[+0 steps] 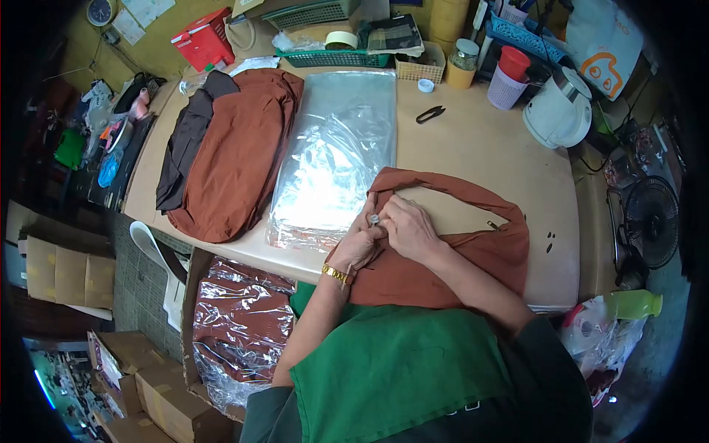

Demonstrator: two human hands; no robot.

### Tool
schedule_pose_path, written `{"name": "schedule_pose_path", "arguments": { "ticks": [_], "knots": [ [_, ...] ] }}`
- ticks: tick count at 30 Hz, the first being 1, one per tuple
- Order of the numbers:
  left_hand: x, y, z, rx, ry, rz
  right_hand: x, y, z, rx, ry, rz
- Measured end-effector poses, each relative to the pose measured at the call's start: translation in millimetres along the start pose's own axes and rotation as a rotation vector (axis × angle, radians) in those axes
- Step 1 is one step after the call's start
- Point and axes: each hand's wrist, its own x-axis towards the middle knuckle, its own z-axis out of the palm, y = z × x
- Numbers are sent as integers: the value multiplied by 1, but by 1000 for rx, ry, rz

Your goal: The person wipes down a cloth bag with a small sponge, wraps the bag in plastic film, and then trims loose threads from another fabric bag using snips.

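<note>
A rust-brown fabric bag [473, 255] lies at the front of the table, its long opening spread wide and a zipper pull [493, 225] near the right end. My left hand [358, 245], with a gold watch at the wrist, is closed on the left end of the opening's edge. Right beside it, my right hand [410, 230] is closed, fingertips pinched at the same spot on the bag. A small pale shiny piece [374, 219] shows between the two hands; its kind is unclear. My fingers partly hide the fabric there.
Clear plastic bags [336, 140] lie stacked left of my hands, beside a pile of rust-brown and dark fabric bags [236, 148]. Thread snips [430, 114] rest farther back. A white kettle [559, 111] stands back right. Below the table edge, a carton [190, 325] holds plastic-wrapped brown goods.
</note>
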Motion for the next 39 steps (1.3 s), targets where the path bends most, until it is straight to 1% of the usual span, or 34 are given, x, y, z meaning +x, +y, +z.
{"name": "schedule_pose_path", "arguments": {
  "ticks": [1,2,3,5,8,10,12,14,15,18,19,20,21,22,23,25,27,29,31,34,37,39],
  "knots": [
    [-2,2,2,6,17,-71,1,7,4,-18,20,-7],
    [1,-3,-1,2,16,-71,8,12,7,-20,17,-7],
    [3,-8,-3,-8,-10,28,16,15,9,-36,37,43],
    [5,-16,-6,-16,-36,129,26,16,11,-15,67,117],
    [1,-6,1,-74,-8,119,9,6,9,-7,31,95],
    [-3,-1,3,-64,42,-71,-6,-6,2,1,10,59],
    [-3,-5,1,-65,68,-173,-9,-6,2,7,-13,32],
    [4,-15,-7,-78,-20,84,7,8,7,3,52,72],
    [7,-17,-10,-56,-49,137,17,15,11,-36,107,85],
    [6,-19,-15,41,-7,113,11,12,13,-43,112,96],
    [7,-18,-15,40,-7,115,3,6,8,-40,84,65],
    [7,-17,-15,-3,-58,126,-8,-1,3,-41,84,66],
    [8,-17,-15,-46,-110,138,-20,-9,-4,-68,16,85],
    [5,-12,-7,-47,-110,137,-30,-14,-10,-94,-53,104],
    [2,-8,1,-20,-79,140,-36,-15,-19,-96,-51,104],
    [3,-7,4,6,-51,141,-46,-14,-35,-16,-151,205],
    [5,-9,-3,27,-51,106,-41,-15,-36,-7,-104,228],
    [5,-10,-1,25,-73,124,-32,-11,-30,2,-56,253],
    [6,-10,-1,25,-96,146,-17,5,-10,20,38,170],
    [6,-13,-2,46,-40,160,8,21,5,-23,93,119],
    [7,-13,-6,82,4,136,-2,11,3,-9,73,154],
    [7,-15,-8,-17,-23,99,-17,3,-2,-7,50,162]
  ]
}}
